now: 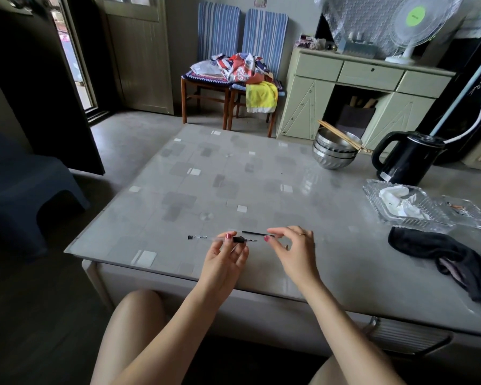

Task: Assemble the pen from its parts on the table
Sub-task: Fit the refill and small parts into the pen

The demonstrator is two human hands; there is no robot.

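Observation:
My left hand [225, 252] holds a clear pen barrel [206, 238] level over the table's near edge, its black end cap pointing left and its black grip section and tip [243, 240] pointing right. My right hand [292, 245] pinches a thin black refill [254, 233] by its right end; the refill lies level just above and behind the pen tip. The two parts sit close but apart. Both hands hover a little above the grey patterned tabletop [233, 184].
At the back right stand stacked steel bowls with chopsticks [335, 150] and a black kettle [406, 159]. A glass tray with tissue [400, 207], a glass ashtray [465, 211] and a dark cloth [439, 254] lie at the right. Chairs stand beyond the table.

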